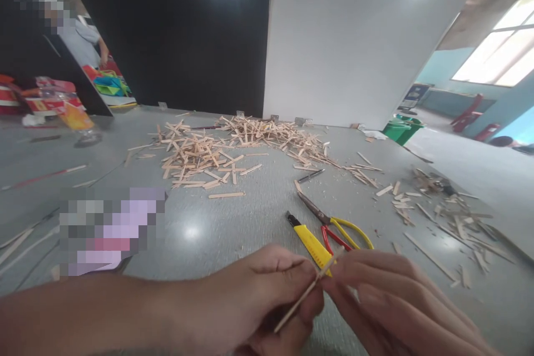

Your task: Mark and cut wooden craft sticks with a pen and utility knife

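Observation:
My left hand (271,295) pinches a thin wooden stick (295,307) between thumb and fingers, low in the head view. The stick slants from lower left to upper right. My right hand (387,295) is at its upper end, fingertips closed around that part and close to the left thumb. Just beyond the hands lies a yellow cutter knife (311,245) with a black end. Beside it are scissors (321,215) with one yellow and one red handle. A dark pen (311,176) rests farther back.
Piles of wooden sticks (196,156) cover the table's (167,256) middle back, with scattered pieces (459,225) at right. A blurred-out purple object (125,222) and a bottle (77,117) are at left. Panels (342,44) stand behind; a person (85,41) is beyond.

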A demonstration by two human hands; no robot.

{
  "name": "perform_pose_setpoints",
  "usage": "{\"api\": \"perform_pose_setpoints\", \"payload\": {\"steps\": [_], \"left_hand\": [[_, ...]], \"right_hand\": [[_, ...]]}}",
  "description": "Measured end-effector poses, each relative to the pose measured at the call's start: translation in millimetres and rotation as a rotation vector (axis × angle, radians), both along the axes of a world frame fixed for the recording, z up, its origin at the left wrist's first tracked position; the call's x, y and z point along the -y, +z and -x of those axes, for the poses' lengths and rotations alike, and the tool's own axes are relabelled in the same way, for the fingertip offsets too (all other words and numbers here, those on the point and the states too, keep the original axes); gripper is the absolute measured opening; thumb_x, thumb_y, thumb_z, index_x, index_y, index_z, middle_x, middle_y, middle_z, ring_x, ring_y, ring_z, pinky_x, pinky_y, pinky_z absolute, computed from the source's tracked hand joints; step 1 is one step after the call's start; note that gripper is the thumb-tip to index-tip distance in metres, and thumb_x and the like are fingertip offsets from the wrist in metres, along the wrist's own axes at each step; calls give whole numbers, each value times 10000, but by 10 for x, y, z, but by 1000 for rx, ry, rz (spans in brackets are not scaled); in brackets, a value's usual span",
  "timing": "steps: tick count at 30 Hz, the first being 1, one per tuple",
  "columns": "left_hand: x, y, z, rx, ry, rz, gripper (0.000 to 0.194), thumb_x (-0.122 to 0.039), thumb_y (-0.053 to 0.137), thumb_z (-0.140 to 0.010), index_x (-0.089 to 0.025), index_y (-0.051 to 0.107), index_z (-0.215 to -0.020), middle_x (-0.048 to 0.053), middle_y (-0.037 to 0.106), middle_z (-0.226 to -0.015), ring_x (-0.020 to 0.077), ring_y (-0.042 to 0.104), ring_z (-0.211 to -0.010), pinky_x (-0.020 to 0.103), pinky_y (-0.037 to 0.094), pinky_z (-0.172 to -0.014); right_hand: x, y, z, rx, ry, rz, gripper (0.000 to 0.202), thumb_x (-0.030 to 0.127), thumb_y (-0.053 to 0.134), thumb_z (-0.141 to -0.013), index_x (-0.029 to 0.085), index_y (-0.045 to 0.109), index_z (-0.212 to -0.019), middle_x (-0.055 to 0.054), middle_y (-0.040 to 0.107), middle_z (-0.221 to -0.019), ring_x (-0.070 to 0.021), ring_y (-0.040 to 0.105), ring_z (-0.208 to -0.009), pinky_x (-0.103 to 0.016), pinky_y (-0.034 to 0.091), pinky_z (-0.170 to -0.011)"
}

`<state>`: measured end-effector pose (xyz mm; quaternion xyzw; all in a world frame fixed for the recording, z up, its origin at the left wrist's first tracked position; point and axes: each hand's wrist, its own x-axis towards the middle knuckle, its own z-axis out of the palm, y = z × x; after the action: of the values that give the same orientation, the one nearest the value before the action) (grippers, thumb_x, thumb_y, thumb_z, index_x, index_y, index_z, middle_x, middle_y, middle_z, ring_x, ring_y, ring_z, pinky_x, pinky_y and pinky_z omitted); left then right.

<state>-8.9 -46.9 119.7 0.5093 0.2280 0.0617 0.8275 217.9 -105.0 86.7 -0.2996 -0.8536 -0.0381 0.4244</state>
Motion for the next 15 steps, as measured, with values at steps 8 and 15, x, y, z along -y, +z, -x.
{"api": "perform_pose_setpoints", "payload": {"steps": [8,15], "left_hand": [[-15,100,50,-106,-22,-108,501,-651,300,-1070,-235,541,-927,-98,374,-467,101,297,-365,206,278,-397],[89,119,110,-282,255,-863,493,-583,413,-1076,-204,696,-938,-21,582,-654,112,522,-585,224,389,-564]], "right_hand": [[-69,192,82,-31,-107,218,414,24,643,-918,302,585,-1218,49,778,-866,-147,746,-703,-295,649,-764],[-86,150,117,-196,-291,355,207,233,683,-978,320,635,-1159,30,786,-884,-118,677,-561,-191,587,-514]]}}
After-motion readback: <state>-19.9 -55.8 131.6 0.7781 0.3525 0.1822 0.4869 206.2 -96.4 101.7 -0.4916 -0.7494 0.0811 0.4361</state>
